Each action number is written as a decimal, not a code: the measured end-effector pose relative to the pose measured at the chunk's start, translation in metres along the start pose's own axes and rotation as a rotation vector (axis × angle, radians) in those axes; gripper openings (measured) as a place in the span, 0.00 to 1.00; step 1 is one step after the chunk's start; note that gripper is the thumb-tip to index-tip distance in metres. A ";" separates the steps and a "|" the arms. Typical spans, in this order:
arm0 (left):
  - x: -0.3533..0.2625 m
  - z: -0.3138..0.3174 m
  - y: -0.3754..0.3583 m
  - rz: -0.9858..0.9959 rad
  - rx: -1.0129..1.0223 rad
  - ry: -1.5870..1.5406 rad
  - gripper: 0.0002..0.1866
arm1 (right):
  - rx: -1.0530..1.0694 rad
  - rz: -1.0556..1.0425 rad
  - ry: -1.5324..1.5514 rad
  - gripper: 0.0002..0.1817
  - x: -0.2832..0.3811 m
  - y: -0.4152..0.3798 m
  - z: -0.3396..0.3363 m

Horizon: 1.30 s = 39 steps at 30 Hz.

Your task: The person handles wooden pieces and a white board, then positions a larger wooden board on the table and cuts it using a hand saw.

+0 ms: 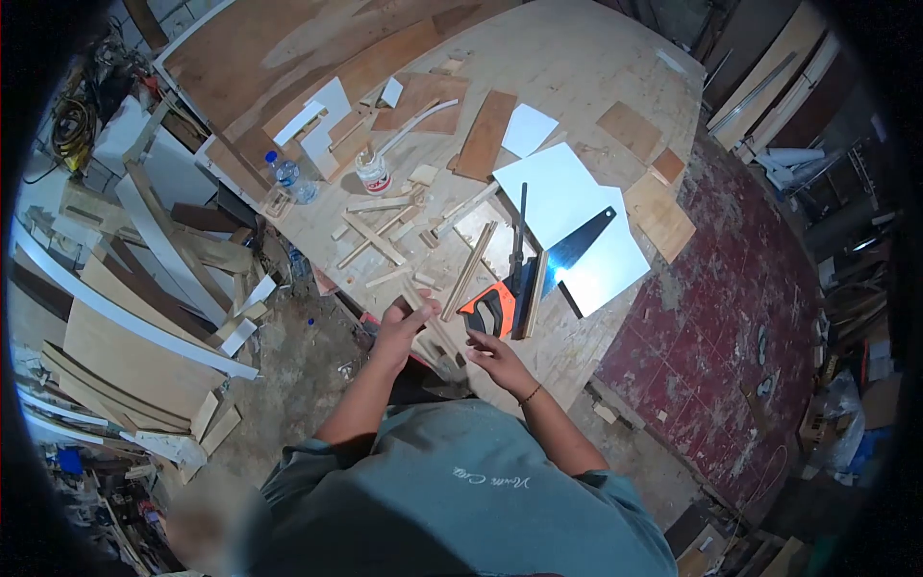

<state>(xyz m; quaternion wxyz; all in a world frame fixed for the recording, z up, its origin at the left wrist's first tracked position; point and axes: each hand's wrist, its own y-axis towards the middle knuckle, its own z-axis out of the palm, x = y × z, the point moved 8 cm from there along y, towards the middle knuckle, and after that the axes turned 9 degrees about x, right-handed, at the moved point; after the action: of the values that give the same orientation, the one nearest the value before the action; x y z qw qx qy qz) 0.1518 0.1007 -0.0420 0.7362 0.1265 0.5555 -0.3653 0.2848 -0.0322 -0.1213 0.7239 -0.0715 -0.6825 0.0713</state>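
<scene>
My left hand is closed around a pale wooden strip in front of my body, at the near edge of the table. My right hand is just right of the strip, thumb and fingers apart, with nothing visible between them. Beyond my right hand lies a handsaw with an orange and black handle, its blade pointing away to the right. A black bar clamp and a wooden strip lie against the saw. Another grooved strip rests left of the saw handle.
White panels lie on the wooden table with brown board offcuts. Wood scraps are to the left, near a glass jar and a plastic bottle. Curved boards lean at the far left.
</scene>
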 end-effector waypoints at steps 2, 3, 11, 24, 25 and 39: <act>-0.008 -0.010 -0.003 0.016 -0.053 0.013 0.22 | -0.054 0.086 0.054 0.30 -0.029 -0.002 -0.016; -0.011 -0.016 -0.002 0.039 -0.063 0.042 0.22 | -0.221 0.085 -0.047 0.30 -0.044 -0.008 -0.037; -0.032 -0.048 0.003 0.104 -0.147 0.079 0.22 | -1.189 0.351 -0.146 0.39 -0.115 -0.083 -0.201; -0.038 -0.063 -0.003 0.069 -0.225 0.034 0.24 | -1.071 0.167 0.669 0.29 -0.164 -0.038 -0.288; -0.038 -0.065 -0.002 0.082 -0.222 0.060 0.24 | -1.084 0.202 0.642 0.23 -0.163 -0.038 -0.290; -0.041 -0.063 0.013 0.103 -0.207 0.066 0.24 | -0.987 -0.388 0.678 0.22 -0.033 -0.031 -0.309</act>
<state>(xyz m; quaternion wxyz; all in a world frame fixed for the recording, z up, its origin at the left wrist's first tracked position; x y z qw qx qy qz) 0.1105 0.1635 -0.0298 0.7444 0.0900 0.6069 -0.2634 0.5914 -0.0714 -0.1656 0.7815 -0.2906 -0.3680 -0.4115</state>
